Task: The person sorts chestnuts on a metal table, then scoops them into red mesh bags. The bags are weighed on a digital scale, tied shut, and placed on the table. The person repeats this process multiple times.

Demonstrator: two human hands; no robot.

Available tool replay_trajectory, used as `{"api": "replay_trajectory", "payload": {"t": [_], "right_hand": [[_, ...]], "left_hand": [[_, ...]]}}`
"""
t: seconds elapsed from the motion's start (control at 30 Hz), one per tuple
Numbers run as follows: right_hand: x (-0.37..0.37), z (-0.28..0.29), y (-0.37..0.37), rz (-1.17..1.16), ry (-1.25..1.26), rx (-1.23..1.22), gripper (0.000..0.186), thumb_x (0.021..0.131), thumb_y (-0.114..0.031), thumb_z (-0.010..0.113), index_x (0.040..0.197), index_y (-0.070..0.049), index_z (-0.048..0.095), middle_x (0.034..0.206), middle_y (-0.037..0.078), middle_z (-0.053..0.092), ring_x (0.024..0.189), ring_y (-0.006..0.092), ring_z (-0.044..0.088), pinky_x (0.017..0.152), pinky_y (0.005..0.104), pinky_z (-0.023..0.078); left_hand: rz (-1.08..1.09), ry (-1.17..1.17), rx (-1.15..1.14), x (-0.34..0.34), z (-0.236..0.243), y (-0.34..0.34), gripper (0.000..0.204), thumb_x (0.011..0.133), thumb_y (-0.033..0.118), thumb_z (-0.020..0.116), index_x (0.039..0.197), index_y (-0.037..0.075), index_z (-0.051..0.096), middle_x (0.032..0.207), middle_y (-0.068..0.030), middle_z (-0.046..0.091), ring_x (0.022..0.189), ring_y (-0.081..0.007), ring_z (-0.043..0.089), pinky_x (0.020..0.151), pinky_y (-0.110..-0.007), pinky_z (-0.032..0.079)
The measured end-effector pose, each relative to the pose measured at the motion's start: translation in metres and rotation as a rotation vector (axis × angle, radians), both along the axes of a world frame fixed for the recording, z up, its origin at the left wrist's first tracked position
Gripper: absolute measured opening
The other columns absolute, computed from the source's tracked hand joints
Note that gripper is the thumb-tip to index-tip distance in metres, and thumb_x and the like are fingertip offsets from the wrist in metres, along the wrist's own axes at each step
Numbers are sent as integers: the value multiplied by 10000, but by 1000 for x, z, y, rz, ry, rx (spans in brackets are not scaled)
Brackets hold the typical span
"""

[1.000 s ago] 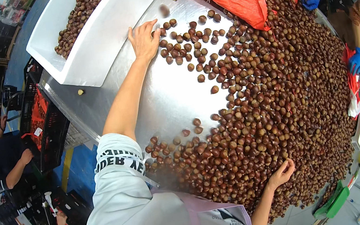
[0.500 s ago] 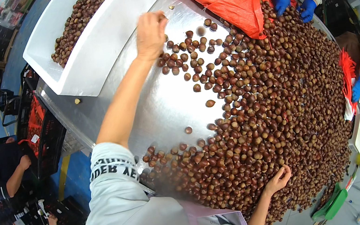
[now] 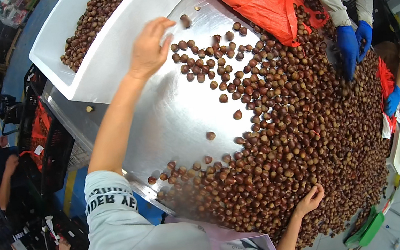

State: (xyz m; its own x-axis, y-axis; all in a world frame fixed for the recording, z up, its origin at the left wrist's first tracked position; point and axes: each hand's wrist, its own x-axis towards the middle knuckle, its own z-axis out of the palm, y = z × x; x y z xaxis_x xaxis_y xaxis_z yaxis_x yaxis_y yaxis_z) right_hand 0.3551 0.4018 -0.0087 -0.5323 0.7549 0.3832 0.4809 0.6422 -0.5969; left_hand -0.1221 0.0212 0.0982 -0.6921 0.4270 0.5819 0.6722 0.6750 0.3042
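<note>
We note the bare left hand [image 3: 149, 49] above the shiny metal worktop [image 3: 171, 111], near the white plastic tub [image 3: 111, 60]; its grip stands apart, thumb clear of fingers. One round brown chestnut [image 3: 185, 21], slightly blurred, shows just beyond the fingertips. The broad heap of glossy brown chestnuts [image 3: 286, 142] covers the worktop's right side. The bare right hand [image 3: 310, 200] is at its near edge, fingers curled; we cannot tell whether that grip holds anything.
</note>
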Motion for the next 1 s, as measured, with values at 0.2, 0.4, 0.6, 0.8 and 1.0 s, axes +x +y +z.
{"api": "replay_trajectory", "payload": {"t": [0.2,0.4,0.6,0.8,1.0], "right_hand": [[-11,10,-8,-44,33,-100,108,943,-95,499,953,-2,553,869,34,486,716,134,395,637,276,358],[-8,11,-9,-62,23,-118,107,942,-92,497,949,-1,554,863,35,481,704,133,386,622,280,345],[-9,11,-8,-12,29,-102,128,953,-112,490,949,3,547,857,31,455,688,114,367,606,263,326],[-17,18,-14,-26,54,-134,128,958,-116,483,960,-2,541,848,12,431,669,100,347,585,249,311],[-11,11,-10,-26,45,-114,118,954,-103,485,971,-9,553,869,23,457,672,112,349,587,266,323]], "left_hand": [[133,-240,26,-57,-110,-5,609,891,408,504,1391,97,349,1443,-167,313,1309,-326,339,1073,-406,288],[-13,-544,170,-98,-110,64,606,877,465,510,1342,86,432,1357,-167,446,1227,-304,455,1031,-365,347],[-207,-592,259,-87,-116,136,475,885,452,502,1150,76,619,1217,-151,579,1123,-309,547,971,-343,408],[-449,-644,256,-28,-109,208,384,885,393,539,1121,107,637,1252,-111,558,1194,-255,500,1025,-336,364],[-487,-829,380,49,-100,238,356,862,384,574,1067,103,651,1305,-102,517,1239,-261,458,1061,-352,326]]}}
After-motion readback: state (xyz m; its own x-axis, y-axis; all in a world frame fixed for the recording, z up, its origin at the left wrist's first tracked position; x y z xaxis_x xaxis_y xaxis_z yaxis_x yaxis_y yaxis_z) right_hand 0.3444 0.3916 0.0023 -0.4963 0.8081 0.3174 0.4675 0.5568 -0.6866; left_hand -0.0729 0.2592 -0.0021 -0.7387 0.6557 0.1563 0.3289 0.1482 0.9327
